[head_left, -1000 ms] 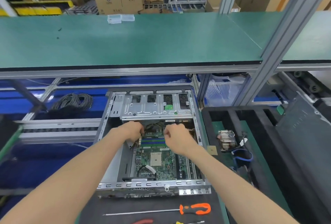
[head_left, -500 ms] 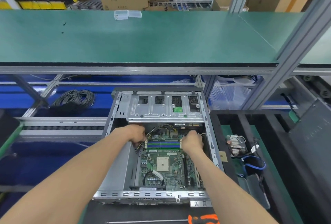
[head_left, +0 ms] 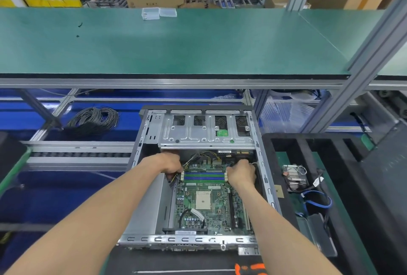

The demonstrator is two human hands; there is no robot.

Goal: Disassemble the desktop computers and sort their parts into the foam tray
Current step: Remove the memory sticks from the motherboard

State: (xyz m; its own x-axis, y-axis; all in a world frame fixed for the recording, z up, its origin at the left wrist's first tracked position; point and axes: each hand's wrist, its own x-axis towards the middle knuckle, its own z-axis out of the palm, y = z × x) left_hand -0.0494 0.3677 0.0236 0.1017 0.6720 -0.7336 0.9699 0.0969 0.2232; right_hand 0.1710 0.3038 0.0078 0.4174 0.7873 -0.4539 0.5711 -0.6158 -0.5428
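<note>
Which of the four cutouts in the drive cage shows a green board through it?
The third cutout from the left in the drive cage: a green board shows at its lower edge; the others look dark.

Single head-worn wide-angle view, facing forward and down, close above open computer case

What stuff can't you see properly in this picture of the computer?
Head view only:
- Left hand: fingertips tucked out of sight, so its grip is unclear.
- Right hand: its own back hides the fingers.
- Screwdriver: handle cut off by the bottom edge.
- Motherboard: printed labels too small to read.
</note>
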